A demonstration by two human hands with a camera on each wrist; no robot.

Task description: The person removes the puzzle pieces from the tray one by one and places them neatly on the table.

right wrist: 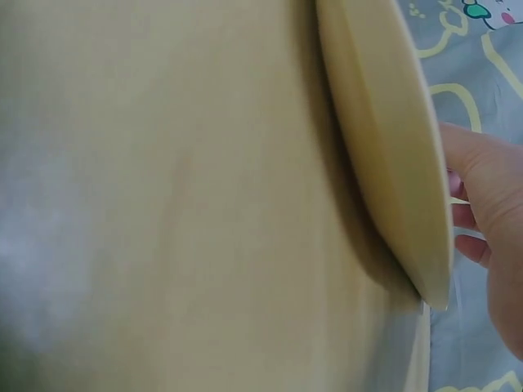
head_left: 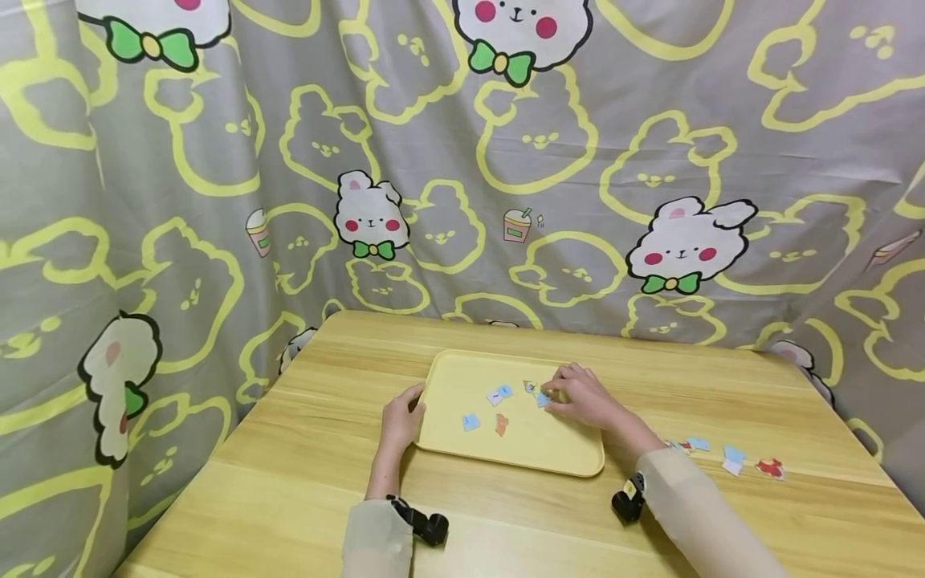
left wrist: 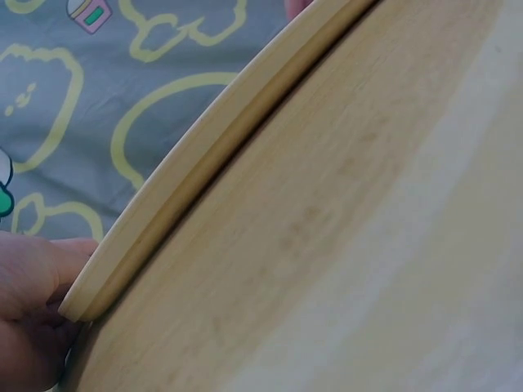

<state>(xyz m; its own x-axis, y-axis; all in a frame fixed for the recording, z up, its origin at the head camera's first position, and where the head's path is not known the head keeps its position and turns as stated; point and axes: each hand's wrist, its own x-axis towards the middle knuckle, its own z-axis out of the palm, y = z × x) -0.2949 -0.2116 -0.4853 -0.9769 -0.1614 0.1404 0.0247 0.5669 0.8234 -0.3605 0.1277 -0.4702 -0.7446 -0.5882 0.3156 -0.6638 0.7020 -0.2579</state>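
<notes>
A yellow tray [head_left: 470,459] lies on the wooden table. My left hand [head_left: 400,419] grips its left rim, and in the left wrist view that hand [left wrist: 37,302] is at the tray's edge. Over the tray's right half, my right hand [head_left: 584,397] pinches at a small blue flat piece [head_left: 543,399], thumb and fingertips close about it. Beside it lies a small multicoloured piece [head_left: 530,387]. Farther left on the tray are a blue-and-white piece [head_left: 499,394], a light-blue piece [head_left: 471,421] and an orange-brown piece [head_left: 502,424]. In the right wrist view the tray's rim hides my right fingertips.
Right of the tray, partly behind my right forearm, several more flat pieces lie on the table [head_left: 303,457]: a blue one [head_left: 698,443], a blue-and-white one [head_left: 733,461] and a red one [head_left: 771,468]. A grey patterned curtain [head_left: 433,281] hangs around the table.
</notes>
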